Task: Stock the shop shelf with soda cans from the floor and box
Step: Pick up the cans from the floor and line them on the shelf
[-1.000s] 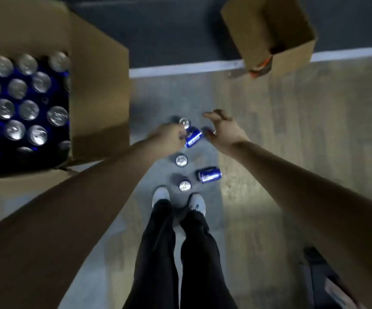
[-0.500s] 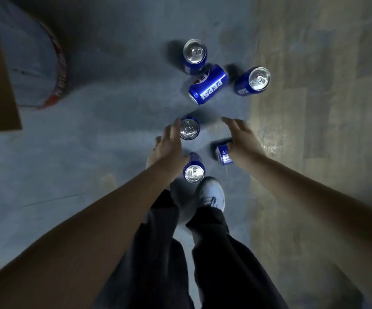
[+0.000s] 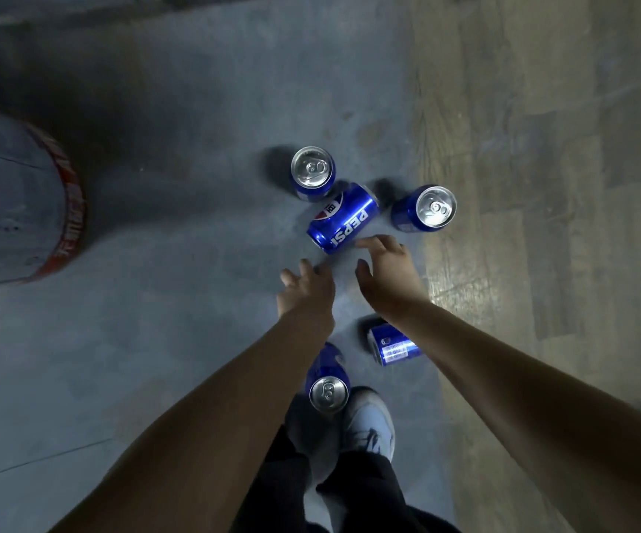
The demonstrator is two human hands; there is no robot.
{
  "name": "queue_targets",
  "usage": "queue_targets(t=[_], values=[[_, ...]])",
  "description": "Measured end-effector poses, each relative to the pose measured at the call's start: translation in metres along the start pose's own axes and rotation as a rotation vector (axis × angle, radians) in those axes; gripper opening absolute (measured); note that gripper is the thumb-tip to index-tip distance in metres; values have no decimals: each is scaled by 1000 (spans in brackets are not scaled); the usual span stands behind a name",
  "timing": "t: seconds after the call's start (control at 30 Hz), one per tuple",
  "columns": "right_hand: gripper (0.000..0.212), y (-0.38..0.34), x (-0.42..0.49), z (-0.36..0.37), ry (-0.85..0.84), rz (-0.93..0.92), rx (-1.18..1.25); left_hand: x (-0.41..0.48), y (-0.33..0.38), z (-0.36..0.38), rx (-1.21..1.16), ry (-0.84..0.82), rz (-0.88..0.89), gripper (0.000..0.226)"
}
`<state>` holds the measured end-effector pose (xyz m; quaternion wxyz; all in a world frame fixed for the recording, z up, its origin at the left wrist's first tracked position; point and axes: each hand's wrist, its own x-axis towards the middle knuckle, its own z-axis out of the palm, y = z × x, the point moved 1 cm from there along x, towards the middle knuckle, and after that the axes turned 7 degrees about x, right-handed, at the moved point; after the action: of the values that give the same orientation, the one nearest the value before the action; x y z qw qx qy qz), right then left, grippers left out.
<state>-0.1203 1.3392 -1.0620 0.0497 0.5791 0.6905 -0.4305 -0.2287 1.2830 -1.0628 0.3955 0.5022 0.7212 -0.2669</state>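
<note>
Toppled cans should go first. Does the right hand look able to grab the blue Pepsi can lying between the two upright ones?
Probably yes: the open right hand hovers close beside the lying blue Pepsi can, with nothing between them.

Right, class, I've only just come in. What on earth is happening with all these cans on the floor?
A person leans over the grey floor, reaching the left hand and right hand toward a blue Pepsi can lying on its side. Both hands are open and empty. Beyond it stand a left upright can and a right upright can. A near upright can stands by the white shoe.
</note>
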Motion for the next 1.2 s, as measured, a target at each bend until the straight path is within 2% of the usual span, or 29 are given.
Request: queue_targets(t=[0.1,0.23,0.37,0.47,0.63,0.83,1.0,1.07,1.13,1.2], values=[[38,-11,-15,-10,14,-6,-14,-16,-9,-17,-89,-17,-28,81],[39,-34,-64,-36,-24,73,-62,-70,-21,-58,-155,49,-9,88],[38,-97,-124,-92,-6,1,-55,-148,-30,-127,-153,103,48,74],[36,-167,-159,-162,42,-56,-56,-229,-35,-208,-141,157,138,65],[29,-314,-217,-318,187,-207,110,-380,-51,-375,-84,228,217,59],[29,-481,-306,-493,353,-491,95,-574,-78,-558,-46,484,217,52],[26,-571,-390,-588,363,-658,126,-729,-101,-666,-7,635,257,44],[26,-598,-416,-616,317,-712,164,-782,-111,-697,12,682,304,41],[32,-619,-441,-641,113,-685,308,-830,-119,-721,27,712,351,41],[51,-634,-457,-659,-111,-642,461,-869,-125,-738,-18,729,408,43]])
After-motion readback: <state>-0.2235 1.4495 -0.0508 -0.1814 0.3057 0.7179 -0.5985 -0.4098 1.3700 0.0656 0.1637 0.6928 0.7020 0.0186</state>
